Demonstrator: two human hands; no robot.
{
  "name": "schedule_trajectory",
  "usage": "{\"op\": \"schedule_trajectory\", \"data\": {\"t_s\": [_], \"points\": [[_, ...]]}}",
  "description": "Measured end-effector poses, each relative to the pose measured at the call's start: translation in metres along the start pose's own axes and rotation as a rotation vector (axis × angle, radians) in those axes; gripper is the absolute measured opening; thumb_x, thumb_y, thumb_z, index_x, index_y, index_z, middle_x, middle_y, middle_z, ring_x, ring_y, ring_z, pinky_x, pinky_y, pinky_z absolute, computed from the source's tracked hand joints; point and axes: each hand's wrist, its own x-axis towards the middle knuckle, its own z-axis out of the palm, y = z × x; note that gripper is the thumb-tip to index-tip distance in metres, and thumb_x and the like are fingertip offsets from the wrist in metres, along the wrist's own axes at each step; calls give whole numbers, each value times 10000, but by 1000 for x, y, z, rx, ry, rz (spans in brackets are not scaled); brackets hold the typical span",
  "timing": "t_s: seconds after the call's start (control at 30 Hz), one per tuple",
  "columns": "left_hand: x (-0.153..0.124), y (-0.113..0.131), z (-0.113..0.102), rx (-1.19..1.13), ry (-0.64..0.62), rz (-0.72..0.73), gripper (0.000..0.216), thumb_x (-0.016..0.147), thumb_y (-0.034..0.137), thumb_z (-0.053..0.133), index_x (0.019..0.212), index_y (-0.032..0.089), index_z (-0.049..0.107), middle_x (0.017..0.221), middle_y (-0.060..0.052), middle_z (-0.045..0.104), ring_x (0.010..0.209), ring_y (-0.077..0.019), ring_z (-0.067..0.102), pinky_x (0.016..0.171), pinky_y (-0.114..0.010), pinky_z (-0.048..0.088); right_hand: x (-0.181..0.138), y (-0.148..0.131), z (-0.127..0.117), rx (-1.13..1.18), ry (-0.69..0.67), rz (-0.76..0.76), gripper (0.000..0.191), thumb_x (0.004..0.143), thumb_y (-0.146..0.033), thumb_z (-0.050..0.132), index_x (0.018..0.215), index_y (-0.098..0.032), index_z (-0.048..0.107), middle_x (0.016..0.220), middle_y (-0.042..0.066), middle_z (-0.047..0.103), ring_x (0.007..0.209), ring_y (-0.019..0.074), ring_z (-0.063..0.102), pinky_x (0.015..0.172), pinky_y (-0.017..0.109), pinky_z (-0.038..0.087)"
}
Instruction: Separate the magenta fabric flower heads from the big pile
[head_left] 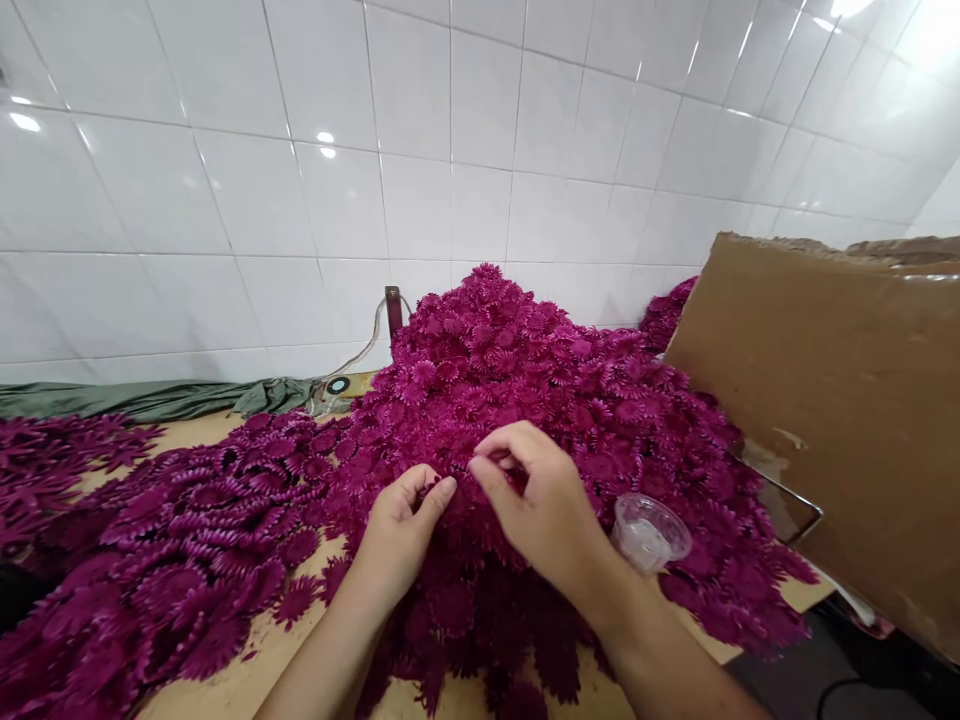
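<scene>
A tall pile of magenta artificial flower heads (510,370) with fringed petals rises in front of me. My left hand (405,510) is closed over its near side, thumb and index finger pinched together. A small dark magenta bit shows between those fingers, most likely part of a flower, though most of it is hidden. Just to the right and slightly higher, my right hand (532,485) has its thumb and forefinger brought together in a pinch. Whatever sits between those fingertips is too small to make out. The two hands are close but apart.
Flat, layered magenta flower pieces (187,560) cover the left of the tan table (240,690). Beside my right wrist stands a clear plastic cup (651,533). A large cardboard sheet (825,400) leans at right. Green cloth (150,400) lies along the white tiled wall (420,200).
</scene>
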Motion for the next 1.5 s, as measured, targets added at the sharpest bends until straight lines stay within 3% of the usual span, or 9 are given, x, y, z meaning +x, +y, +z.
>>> {"op": "schedule_trajectory", "data": {"t_s": [0.17,0.23,0.53,0.7,0.87,1.0,1.23,1.33,1.5], "points": [[1,-9,1,-151,-5,-64,399,597,539,606,533,172,465,528,56,409,523,-90,347,507,-202,319,-10,-7,14,291,-320,247,27,714,-169,553,736,-177,541,685,-5,575,628,115,519,616,250,428],[-2,-7,0,-188,-50,-78,403,613,557,584,559,171,484,556,45,442,538,-96,368,532,-209,341,-10,-4,16,342,-339,306,43,698,-141,545,707,-176,521,643,-24,541,589,101,496,585,232,411],[-14,-8,-3,24,22,61,282,666,432,591,585,178,501,559,55,394,550,-101,359,538,-204,330,4,10,21,2,84,172,120,714,-135,424,616,-204,425,591,-15,458,589,138,441,586,265,353],[-26,-9,-18,-43,114,30,280,643,441,624,620,179,528,564,50,447,556,-102,396,547,-196,352,31,56,-5,-150,428,351,51,689,-164,437,665,-208,443,625,13,491,606,174,476,643,330,400],[-26,-8,-23,-98,53,-64,307,596,445,664,697,164,595,645,15,552,607,-123,466,594,-220,386,20,49,-8,-130,265,191,261,668,-141,498,927,-160,530,995,133,553,909,242,521,794,411,418],[-20,-8,-17,-82,52,-49,298,577,435,670,564,167,539,535,51,461,537,-101,402,543,-207,353,-7,5,9,17,21,28,126,766,-213,483,844,-178,575,859,77,601,833,193,536,782,363,432],[-16,-12,-11,-109,41,-42,357,593,485,633,527,170,477,536,55,405,560,-102,371,558,-208,341,-21,-11,28,424,-393,310,50,691,-186,565,733,-164,549,692,-8,535,615,100,492,594,232,422],[-18,-15,-10,-142,-2,-78,386,630,521,588,532,174,451,533,58,378,555,-100,360,556,-208,333,-20,-8,30,493,-403,350,43,663,-139,544,668,-172,516,618,-41,487,561,83,443,559,214,385],[-21,-15,-10,-42,-7,-33,354,651,499,581,559,183,451,553,65,360,540,-96,328,526,-200,315,-14,-4,28,396,-210,348,90,665,-166,489,583,-191,463,521,-59,392,506,94,381,500,221,324]]}}
